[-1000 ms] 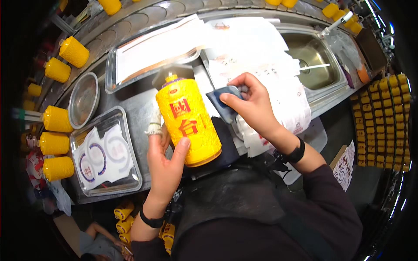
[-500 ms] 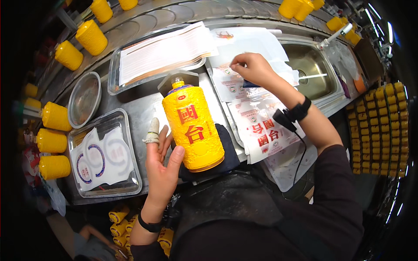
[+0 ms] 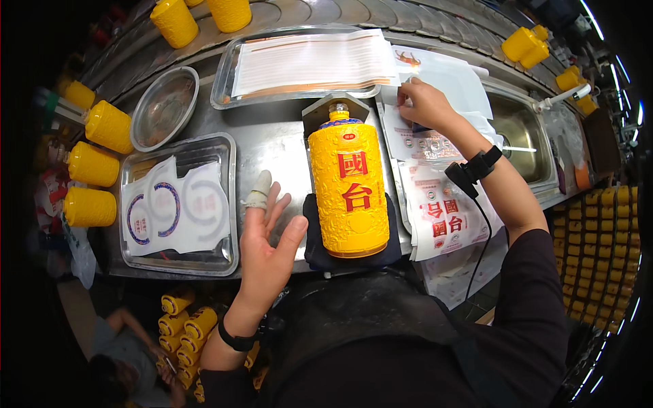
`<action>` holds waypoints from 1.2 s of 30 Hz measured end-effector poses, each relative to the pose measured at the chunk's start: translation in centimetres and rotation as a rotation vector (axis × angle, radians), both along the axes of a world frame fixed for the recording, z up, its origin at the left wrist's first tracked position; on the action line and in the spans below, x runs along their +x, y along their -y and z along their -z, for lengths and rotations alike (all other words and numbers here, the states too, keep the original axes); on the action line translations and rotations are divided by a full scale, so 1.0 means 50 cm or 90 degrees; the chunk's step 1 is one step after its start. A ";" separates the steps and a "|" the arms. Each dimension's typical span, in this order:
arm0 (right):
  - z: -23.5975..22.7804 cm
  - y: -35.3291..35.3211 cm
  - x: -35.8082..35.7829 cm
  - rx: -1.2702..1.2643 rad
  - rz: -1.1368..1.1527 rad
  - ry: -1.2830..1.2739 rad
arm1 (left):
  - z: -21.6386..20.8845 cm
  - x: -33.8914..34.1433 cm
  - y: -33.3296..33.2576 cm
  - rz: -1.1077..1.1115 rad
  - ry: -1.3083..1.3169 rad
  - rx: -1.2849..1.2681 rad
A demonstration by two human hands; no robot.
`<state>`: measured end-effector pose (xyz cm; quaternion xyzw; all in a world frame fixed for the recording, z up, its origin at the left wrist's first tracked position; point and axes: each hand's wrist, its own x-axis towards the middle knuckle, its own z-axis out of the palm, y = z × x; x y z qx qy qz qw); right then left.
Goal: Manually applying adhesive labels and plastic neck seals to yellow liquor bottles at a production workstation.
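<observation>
A yellow textured bottle with red characters lies on its back, its clear neck toward a metal rest. Under its lower part is a dark folded cloth. To the left of the bottle my left hand is open and touches nothing, thumb and fingers spread; a whitish wrap covers one finger. My right hand is over printed decal sheets, right of the bottle's neck, fingers curled together. Whether a small piece sits in the fingertips is hidden. A dark blue patch shows just below them.
Ring-shaped decals lie in a metal tray at left, near a metal bowl. Paper strips fill another tray behind. A sink is at right. Yellow bottles line the left edge; a person is at lower left.
The whole view has shifted, so the bench sits further right in the picture. My left hand has come away from the bottle's side. My right hand stays over the sheets, fingers still curled.
</observation>
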<state>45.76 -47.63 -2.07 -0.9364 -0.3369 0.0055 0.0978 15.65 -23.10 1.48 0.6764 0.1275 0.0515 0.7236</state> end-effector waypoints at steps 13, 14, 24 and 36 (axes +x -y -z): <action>0.003 -0.001 0.018 0.004 0.021 -0.041 | 0.013 -0.021 -0.002 -0.003 0.014 0.060; 0.004 -0.002 0.020 0.002 0.038 -0.046 | 0.014 -0.022 -0.002 -0.004 0.012 0.053; 0.006 -0.010 0.018 -0.034 0.008 -0.017 | 0.019 -0.028 -0.001 -0.016 -0.001 0.025; -0.104 0.004 -0.066 0.376 0.173 -0.279 | -0.008 -0.020 -0.014 -0.079 0.019 -0.011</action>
